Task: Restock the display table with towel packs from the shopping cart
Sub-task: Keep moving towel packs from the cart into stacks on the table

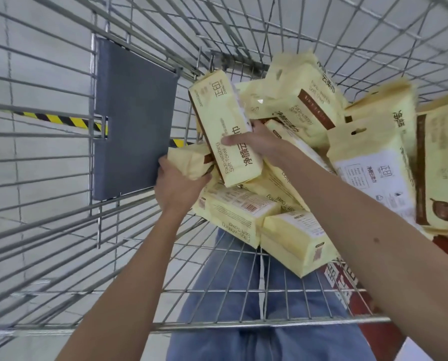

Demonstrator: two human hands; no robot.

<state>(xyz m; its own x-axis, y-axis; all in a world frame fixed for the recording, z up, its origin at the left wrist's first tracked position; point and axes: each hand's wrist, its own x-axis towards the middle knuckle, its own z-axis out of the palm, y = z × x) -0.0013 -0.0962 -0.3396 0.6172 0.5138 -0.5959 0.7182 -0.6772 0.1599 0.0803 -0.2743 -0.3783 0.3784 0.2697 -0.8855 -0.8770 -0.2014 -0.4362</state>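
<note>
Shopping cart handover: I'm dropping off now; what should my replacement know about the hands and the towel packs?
Left hand grips a crumpled pack beside the grey panel in the cart.
Right hand grips a second pack, tilted above the pile.
Many packs lie heaped on the cart's right side.
Display table not in view, so progress is unknown.
Left: carry both over, then the rest.

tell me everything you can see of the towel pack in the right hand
The towel pack is a pale yellow oblong in soft glossy wrap, printed with "Face-washing Soft Towel" and brown Chinese characters. It is tilted, raised above the pile in the wire cart. The right hand grips its middle, thumb across the front.
</note>
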